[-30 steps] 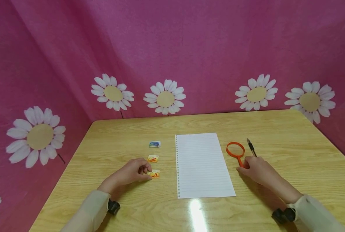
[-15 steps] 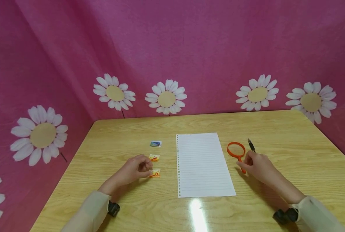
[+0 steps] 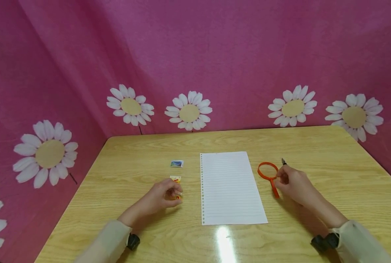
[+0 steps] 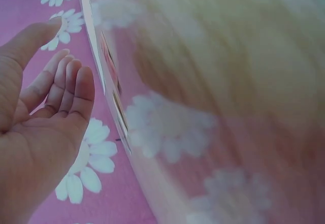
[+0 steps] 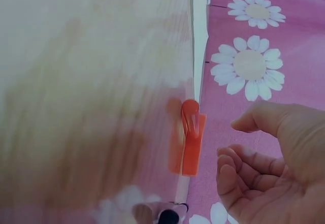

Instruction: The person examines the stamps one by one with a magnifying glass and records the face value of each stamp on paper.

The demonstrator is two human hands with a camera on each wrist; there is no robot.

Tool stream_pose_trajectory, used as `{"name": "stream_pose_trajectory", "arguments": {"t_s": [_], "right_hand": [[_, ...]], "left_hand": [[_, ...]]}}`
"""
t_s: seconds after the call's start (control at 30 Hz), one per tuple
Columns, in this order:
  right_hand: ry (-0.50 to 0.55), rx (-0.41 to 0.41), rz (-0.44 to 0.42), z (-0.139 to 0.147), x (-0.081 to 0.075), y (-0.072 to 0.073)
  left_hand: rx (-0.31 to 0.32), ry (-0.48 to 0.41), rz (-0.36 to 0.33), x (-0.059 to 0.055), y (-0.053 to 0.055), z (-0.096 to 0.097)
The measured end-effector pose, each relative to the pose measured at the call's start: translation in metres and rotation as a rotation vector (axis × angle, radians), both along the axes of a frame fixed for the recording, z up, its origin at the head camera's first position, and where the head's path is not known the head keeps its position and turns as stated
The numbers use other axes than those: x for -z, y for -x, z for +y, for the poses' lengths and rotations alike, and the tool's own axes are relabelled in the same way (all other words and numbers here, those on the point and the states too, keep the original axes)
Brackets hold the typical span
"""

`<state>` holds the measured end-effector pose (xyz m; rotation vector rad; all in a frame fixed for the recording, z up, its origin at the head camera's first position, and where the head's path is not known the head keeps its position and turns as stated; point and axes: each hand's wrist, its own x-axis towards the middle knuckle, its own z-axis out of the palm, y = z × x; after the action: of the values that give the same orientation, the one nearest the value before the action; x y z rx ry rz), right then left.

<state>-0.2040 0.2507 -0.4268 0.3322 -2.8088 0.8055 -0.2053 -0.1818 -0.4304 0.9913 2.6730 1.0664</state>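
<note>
My left hand (image 3: 159,197) hovers over the nearest of three small stamps, an orange-and-yellow one (image 3: 178,197) that shows between thumb and fingers. Its thumb and loosely bent fingers stand apart, with nothing held, in the left wrist view. Just beyond, a second yellow stamp (image 3: 175,178) is partly covered by the hand. A blue stamp (image 3: 177,163) lies farther back. My right hand (image 3: 297,182) is above the black pen (image 3: 283,161), hiding all but its tip. Beside its fingers lies an orange magnifying glass (image 3: 274,188). The right wrist view shows a gap between thumb and curved fingers.
A lined sheet of paper (image 3: 231,186) with punched holes along its left edge lies between the hands. The wooden table (image 3: 143,149) ends at a pink flowered curtain (image 3: 235,65) at the back and sides.
My left hand has shifted right, covering more of the nearest stamp. My right hand has moved forward from the magnifying glass handle, and now hides more of the pen.
</note>
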Motion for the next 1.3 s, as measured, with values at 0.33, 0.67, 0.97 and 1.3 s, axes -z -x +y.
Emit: {"name": "stream_pose_trajectory", "arguments": {"t_s": [0.33,0.67,0.97,1.3], "right_hand": [[-0.013,-0.024,0.042,0.009,0.001,0.010],[-0.038,-0.006,0.037,0.021,0.002,0.023],[-0.054,-0.015,0.045,0.030,0.002,0.034],[-0.072,-0.017,-0.072,0.042,0.002,0.044]], "left_hand": [[0.022,-0.003,-0.045,-0.001,-0.007,0.016],[0.063,-0.032,-0.061,-0.001,-0.015,0.029],[0.090,-0.063,-0.098,0.001,-0.023,0.039],[0.101,-0.043,-0.099,0.002,-0.027,0.048]]}}
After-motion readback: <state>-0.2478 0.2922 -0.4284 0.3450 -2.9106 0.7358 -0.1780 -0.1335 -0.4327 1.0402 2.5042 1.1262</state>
